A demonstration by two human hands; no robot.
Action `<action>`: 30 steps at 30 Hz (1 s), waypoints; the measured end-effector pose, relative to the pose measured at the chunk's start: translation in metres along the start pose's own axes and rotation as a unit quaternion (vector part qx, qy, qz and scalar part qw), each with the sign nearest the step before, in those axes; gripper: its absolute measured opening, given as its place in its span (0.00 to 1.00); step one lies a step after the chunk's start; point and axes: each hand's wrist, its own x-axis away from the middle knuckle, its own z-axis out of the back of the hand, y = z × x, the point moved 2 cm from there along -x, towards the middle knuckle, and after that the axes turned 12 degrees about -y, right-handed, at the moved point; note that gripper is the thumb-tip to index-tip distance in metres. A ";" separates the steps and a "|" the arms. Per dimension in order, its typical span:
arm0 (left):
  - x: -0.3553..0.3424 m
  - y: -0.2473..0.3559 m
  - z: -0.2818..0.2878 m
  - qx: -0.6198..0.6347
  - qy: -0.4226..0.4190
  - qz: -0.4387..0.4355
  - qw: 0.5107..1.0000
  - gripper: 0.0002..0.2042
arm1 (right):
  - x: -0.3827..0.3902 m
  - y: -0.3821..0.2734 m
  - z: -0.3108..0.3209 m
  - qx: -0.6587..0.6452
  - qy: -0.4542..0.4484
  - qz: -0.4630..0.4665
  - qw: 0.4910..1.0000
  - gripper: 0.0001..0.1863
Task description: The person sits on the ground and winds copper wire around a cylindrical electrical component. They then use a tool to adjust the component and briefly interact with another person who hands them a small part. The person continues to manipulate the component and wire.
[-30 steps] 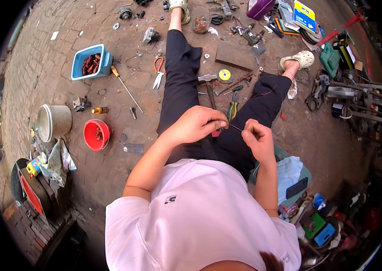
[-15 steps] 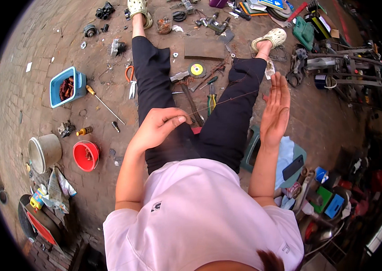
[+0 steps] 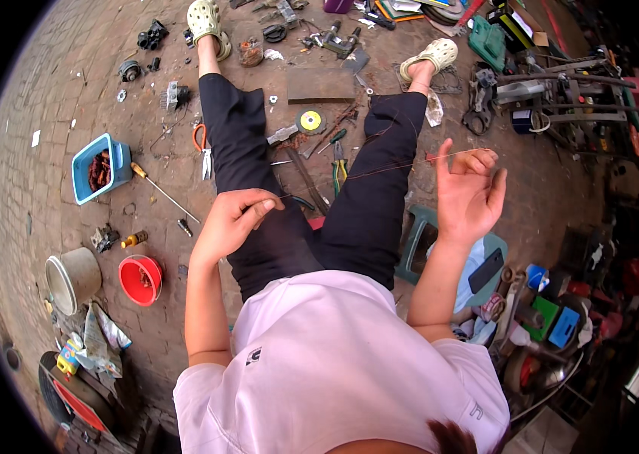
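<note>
A thin copper-coloured wire [image 3: 384, 169] runs slantwise above my lap between my two hands. My left hand [image 3: 230, 225] is closed, its thumb and fingertips pinching the wire's near end above my left thigh. Held higher and to the right, my right hand [image 3: 468, 200] turns its palm toward me; one finger points up while the others curl at the wire, which crosses them. Fine loose strands also show over my right trouser leg. Beneath the wire lie pliers [image 3: 339, 168] with green and yellow handles.
Scissors [image 3: 204, 151], a long screwdriver [image 3: 164, 193] and an angle grinder [image 3: 297, 126] lie around my legs. At left stand a blue basin [image 3: 124, 163], a red bucket [image 3: 155, 293] and a pale bucket [image 3: 81, 276]. A phone [image 3: 486, 270] rests on a green stool [image 3: 412, 253] at right.
My right hand went from flat with fingers stretched to curled fingers at the wire. My left hand moved left and slightly down, still pinching. The whole view shifted a little.
</note>
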 end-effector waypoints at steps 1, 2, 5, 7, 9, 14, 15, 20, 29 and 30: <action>-0.002 -0.002 0.000 -0.077 0.013 -0.040 0.996 0.06 | 0.000 0.004 -0.003 -0.007 -0.035 -0.011 0.999 0.12; -0.007 -0.007 -0.001 -0.153 0.025 -0.079 0.985 0.06 | 0.001 0.008 -0.007 -0.014 -0.071 -0.023 0.997 0.10; -0.012 0.003 -0.016 -0.244 0.052 -0.115 0.962 0.06 | 0.010 0.023 -0.014 -0.033 -0.018 -0.063 0.997 0.07; -0.018 0.024 -0.033 -0.234 0.044 -0.112 0.965 0.11 | 0.012 0.035 -0.016 0.021 0.004 -0.078 0.997 0.08; -0.023 0.038 -0.048 -0.059 0.010 -0.119 0.991 0.17 | 0.015 0.046 -0.013 0.085 0.008 -0.082 0.993 0.08; -0.035 0.048 -0.079 0.203 -0.058 -0.132 0.969 0.17 | 0.019 0.058 -0.011 0.152 0.011 -0.094 0.984 0.12; -0.038 0.047 -0.085 0.199 -0.066 -0.142 0.967 0.17 | 0.019 0.059 -0.014 0.167 0.019 -0.093 0.981 0.13; -0.041 0.041 -0.094 0.219 -0.128 -0.121 0.960 0.17 | 0.018 0.059 -0.020 0.271 0.022 -0.074 0.959 0.19; -0.048 0.043 -0.110 0.095 -0.097 -0.153 0.979 0.06 | 0.019 0.063 -0.017 0.455 -0.008 -0.020 0.890 0.23; -0.043 0.047 -0.107 0.166 -0.134 -0.079 0.974 0.06 | 0.019 0.060 -0.017 0.606 -0.061 -0.023 0.793 0.25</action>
